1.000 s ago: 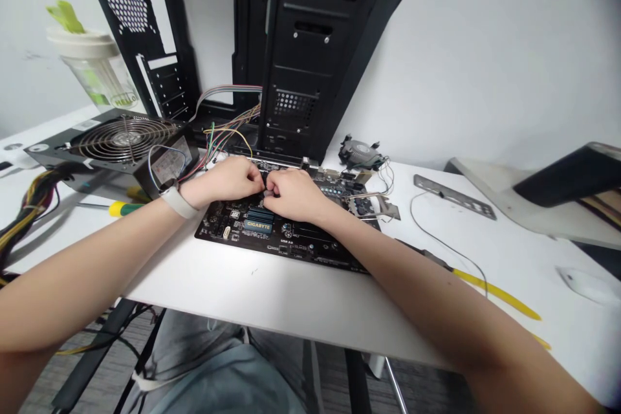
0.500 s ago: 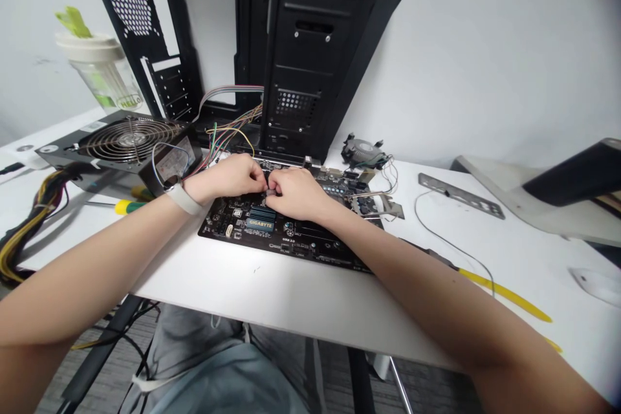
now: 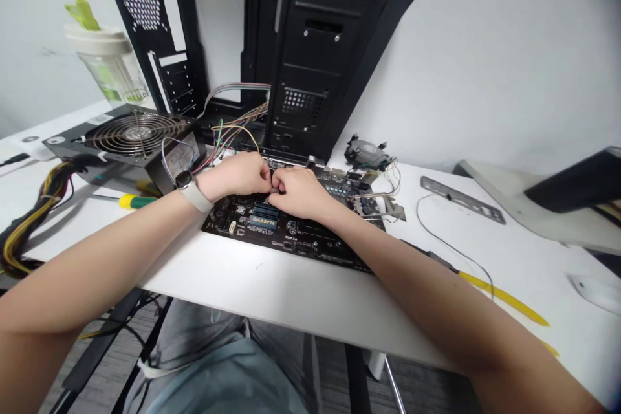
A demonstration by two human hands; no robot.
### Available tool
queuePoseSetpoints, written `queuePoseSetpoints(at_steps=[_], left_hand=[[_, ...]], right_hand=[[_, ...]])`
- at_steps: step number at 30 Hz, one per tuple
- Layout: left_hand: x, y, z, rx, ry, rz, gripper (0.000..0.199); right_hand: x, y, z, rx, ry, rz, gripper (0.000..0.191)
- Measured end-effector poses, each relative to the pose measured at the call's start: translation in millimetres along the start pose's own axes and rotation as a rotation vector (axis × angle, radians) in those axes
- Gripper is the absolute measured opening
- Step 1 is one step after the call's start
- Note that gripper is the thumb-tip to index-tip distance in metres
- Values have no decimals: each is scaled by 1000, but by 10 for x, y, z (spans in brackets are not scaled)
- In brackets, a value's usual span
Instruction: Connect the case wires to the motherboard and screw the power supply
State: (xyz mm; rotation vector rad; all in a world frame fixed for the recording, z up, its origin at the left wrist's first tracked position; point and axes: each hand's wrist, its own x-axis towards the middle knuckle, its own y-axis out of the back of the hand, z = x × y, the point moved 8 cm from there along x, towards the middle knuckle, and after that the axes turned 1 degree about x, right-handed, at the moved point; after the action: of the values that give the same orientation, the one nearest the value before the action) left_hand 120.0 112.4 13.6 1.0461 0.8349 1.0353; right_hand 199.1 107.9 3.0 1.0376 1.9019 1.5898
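A black motherboard (image 3: pixel 330 250) with a blue GIGABYTE heatsink (image 3: pixel 264 220) lies on the white table. Over its left-middle part, my left hand (image 3: pixel 245 174) and my right hand (image 3: pixel 299 191) are almost touching, both with curled fingers pinched together. Whatever sits between the fingertips is too small and hidden to name. My left wrist wears a watch (image 3: pixel 189 189) with a pale strap. The board area under both hands is covered.
Behind the board stands a black computer case (image 3: pixel 310 65). A power supply (image 3: pixel 136 142), screwdriver (image 3: pixel 138 201) and cup (image 3: pixel 107 65) are at the left; a CPU fan (image 3: pixel 366 152), metal plate (image 3: pixel 460 199), yellow-handled tool (image 3: pixel 504 297) and mouse (image 3: pixel 596 291) at the right.
The view has shifted a little, so the case, cup and power supply appear slightly farther right. Both hands keep nearly the same closed pose over the board.
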Motion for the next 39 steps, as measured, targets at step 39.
queuePoseSetpoints(at_steps=[39], left_hand=[[6,-1,4,3,22,-20,24]], right_hand=[[-8,-27,2,-20,-15,23,18]])
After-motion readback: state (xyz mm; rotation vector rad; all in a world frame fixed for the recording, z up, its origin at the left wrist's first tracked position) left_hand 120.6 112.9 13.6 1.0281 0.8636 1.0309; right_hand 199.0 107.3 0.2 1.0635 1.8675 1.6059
